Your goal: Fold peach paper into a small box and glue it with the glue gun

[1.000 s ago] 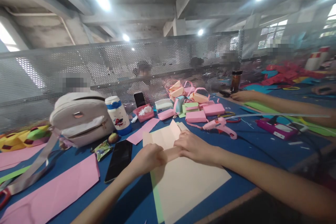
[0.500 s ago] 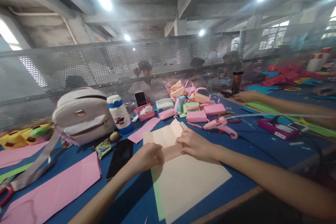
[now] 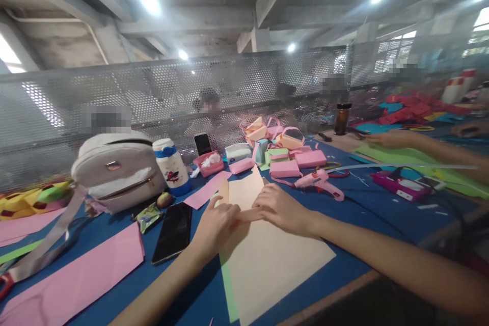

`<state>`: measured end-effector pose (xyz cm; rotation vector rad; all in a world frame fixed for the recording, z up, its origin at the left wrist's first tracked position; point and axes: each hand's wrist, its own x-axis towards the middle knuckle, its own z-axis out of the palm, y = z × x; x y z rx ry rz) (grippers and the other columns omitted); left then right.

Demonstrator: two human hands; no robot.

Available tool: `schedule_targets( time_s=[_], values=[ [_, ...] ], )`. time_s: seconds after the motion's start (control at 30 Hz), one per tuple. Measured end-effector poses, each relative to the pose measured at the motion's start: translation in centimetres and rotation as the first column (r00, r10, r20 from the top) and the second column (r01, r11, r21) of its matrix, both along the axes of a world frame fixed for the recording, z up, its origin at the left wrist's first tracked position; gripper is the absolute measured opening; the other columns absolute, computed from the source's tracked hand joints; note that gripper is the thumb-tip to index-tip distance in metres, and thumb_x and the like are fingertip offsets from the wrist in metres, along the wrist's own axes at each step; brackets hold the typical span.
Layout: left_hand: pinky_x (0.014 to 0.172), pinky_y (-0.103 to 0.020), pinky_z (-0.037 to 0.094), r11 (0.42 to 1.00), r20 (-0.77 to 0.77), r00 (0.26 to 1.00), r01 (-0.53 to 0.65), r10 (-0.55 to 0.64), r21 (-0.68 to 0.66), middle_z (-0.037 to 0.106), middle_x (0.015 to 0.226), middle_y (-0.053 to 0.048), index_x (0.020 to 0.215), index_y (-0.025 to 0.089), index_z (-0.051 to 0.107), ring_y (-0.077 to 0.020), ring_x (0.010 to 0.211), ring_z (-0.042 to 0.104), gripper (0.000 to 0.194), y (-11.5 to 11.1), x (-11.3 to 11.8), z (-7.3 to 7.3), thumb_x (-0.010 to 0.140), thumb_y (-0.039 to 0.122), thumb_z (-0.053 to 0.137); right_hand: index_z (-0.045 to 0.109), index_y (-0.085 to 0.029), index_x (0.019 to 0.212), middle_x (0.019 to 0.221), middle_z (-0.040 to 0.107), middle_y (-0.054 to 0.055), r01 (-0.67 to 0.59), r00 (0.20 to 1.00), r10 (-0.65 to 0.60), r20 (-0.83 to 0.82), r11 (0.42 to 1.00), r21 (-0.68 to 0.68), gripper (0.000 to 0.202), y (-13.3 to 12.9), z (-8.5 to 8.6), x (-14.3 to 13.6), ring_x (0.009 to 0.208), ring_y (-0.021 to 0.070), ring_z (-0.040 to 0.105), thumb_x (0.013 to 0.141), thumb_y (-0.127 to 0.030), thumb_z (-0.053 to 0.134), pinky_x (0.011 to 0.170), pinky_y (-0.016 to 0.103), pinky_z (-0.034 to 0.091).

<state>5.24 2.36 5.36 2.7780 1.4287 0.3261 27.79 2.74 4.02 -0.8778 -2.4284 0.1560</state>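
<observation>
A large cream paper sheet (image 3: 278,265) lies on the blue table, with a green sheet (image 3: 228,285) showing along its left edge. Across its upper part runs a narrow folded strip (image 3: 250,215) of cream paper. My left hand (image 3: 217,224) is closed on the strip's left end, its thumb pointing up and away. At the other end, my right hand (image 3: 282,209) grips the strip with bent fingers. Another cream piece (image 3: 244,188) with a raised, pointed corner stands just beyond the hands; how it joins the strip is hidden by my fingers.
Right of the sheet lies a pink glue gun (image 3: 321,183), near a purple power strip (image 3: 401,186). Folded pink boxes (image 3: 284,169) sit behind. On the left are a black phone (image 3: 171,232), pink paper (image 3: 84,275), a bottle (image 3: 171,168) and a backpack (image 3: 114,173). A co-worker's arm (image 3: 428,145) reaches in.
My left hand has turned and its thumb has lifted upward. The folded strip between my hands shows narrower than before. The co-worker's hand at the right has drawn back rightward.
</observation>
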Motion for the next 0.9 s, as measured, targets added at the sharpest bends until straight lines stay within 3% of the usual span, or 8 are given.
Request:
schedule_targets(
  time_s=[0.1,0.2,0.3,0.43,0.53,0.63,0.77,0.9],
  values=[
    [0.106,-0.044,0.033,0.993,-0.041,0.997,0.071,-0.067,0.098,0.074,0.091,-0.005,0.094,0.022,0.058,-0.0212,0.083,0.067,0.016,-0.4,0.4,-0.5,0.090,0.010,0.048,0.069,-0.018,0.096,0.097,0.072,0.005,-0.019,0.998,0.021,-0.060,0.999,0.046,0.014,0.0,0.0,0.1,0.096,0.0208,0.059,0.095,-0.014,0.056,0.094,0.036,0.038],
    [0.092,-0.038,0.039,0.992,-0.030,0.996,0.081,-0.078,0.100,0.074,0.092,-0.004,0.099,0.022,0.058,-0.0219,0.084,0.066,0.017,-0.7,0.7,-0.8,0.089,0.010,0.051,0.070,-0.019,0.095,0.093,0.071,0.004,-0.047,0.991,0.058,-0.118,0.995,0.090,0.013,0.0,-0.1,0.0,0.093,0.0201,0.059,0.097,-0.018,0.058,0.093,0.036,0.039],
    [0.081,-0.033,0.039,0.998,0.023,0.999,0.027,-0.028,0.062,0.073,0.088,-0.003,0.092,0.022,0.059,-0.0214,0.080,0.064,0.015,-0.8,0.7,-1.0,0.083,0.010,0.056,0.071,-0.022,0.094,0.094,0.070,0.003,-0.054,0.984,0.079,-0.161,0.987,0.154,0.014,-0.5,-0.2,-0.2,0.097,0.0195,0.058,0.098,-0.019,0.057,0.098,0.038,0.036],
    [0.071,-0.029,0.038,0.998,0.082,0.996,-0.027,0.022,0.060,0.068,0.079,-0.002,0.074,0.021,0.057,-0.0195,0.073,0.061,0.012,-0.5,0.3,-1.2,0.085,0.017,0.056,0.065,-0.025,0.111,0.122,0.062,0.006,0.061,0.955,0.004,-0.297,0.976,0.210,0.018,-1.5,-0.2,-0.5,0.119,0.0232,0.050,0.097,-0.019,0.055,0.105,0.042,0.034],
    [0.068,-0.027,0.038,0.993,0.177,0.981,-0.091,0.076,0.080,0.066,0.079,-0.002,0.077,0.020,0.057,-0.0195,0.075,0.061,0.013,-0.1,-0.1,-1.3,0.089,0.026,0.055,0.051,-0.024,0.127,0.131,0.051,0.012,0.163,0.892,-0.078,-0.445,0.974,0.156,0.034,-1.6,-0.2,-0.6,0.128,0.0269,0.044,0.095,-0.028,0.060,0.108,0.045,0.035],
    [0.068,-0.025,0.040,0.993,0.404,0.912,-0.102,0.068,0.065,0.063,0.078,-0.002,0.077,0.020,0.057,-0.0185,0.077,0.060,0.017,-0.1,0.0,-1.4,0.089,0.032,0.056,0.049,-0.020,0.117,0.118,0.054,0.012,0.176,0.817,-0.111,-0.566,0.983,0.061,0.032,-1.2,-0.3,-0.5,0.113,0.0263,0.052,0.092,-0.036,0.062,0.098,0.040,0.044],
    [0.063,-0.023,0.040,0.999,0.615,0.788,-0.034,0.023,0.006,0.061,0.072,0.000,0.070,0.019,0.059,-0.0161,0.070,0.058,0.021,-0.9,0.7,-1.5,0.087,0.031,0.057,0.059,-0.019,0.092,0.094,0.064,0.006,0.034,0.902,-0.088,-0.423,0.990,-0.134,0.016,-0.8,-0.5,-0.7,0.087,0.0210,0.060,0.093,-0.035,0.062,0.079,0.031,0.048],
    [0.065,-0.024,0.043,0.996,0.653,0.753,0.085,-0.085,0.032,0.068,0.076,-0.003,0.080,0.019,0.068,-0.0175,0.072,0.061,0.019,-1.7,1.4,-1.8,0.089,0.030,0.056,0.067,-0.019,0.103,0.094,0.072,0.006,0.048,0.949,-0.117,-0.292,0.972,-0.230,0.023,-0.8,-1.1,-1.0,0.083,0.0212,0.065,0.092,-0.038,0.064,0.073,0.028,0.048]
  ],
)
